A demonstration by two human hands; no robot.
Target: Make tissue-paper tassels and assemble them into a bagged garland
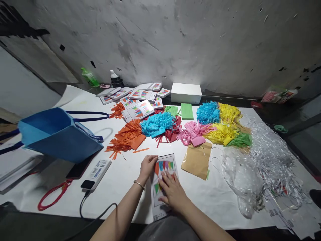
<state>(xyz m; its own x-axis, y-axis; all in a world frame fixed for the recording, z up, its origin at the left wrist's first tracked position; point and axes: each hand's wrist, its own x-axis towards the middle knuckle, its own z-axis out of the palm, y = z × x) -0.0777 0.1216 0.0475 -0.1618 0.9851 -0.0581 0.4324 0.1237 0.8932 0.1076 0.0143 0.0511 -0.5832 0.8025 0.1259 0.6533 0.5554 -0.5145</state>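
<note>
A flat packet with a printed picture of colourful pennants (164,209) lies at the table's front edge, close to my body. My left hand (147,167), a bangle on its wrist, pinches the packet's upper left edge between thumb and fingers. Spread flat across the picture, my right hand (172,190) presses on the packet and covers part of it. Beyond them lie bundles of cut paper fringe: an orange bundle (129,135), a blue bundle (156,124) and a pink bundle (194,132). To the right is a brown paper piece (197,160).
Similar boxed packets (141,95) are piled at the back beside a white box (186,93). A blue bag (57,134), a power bank (97,172) with a cable and a red cord loop (54,197) sit left. Clear plastic (243,177) and silvery strips (272,157) spread right.
</note>
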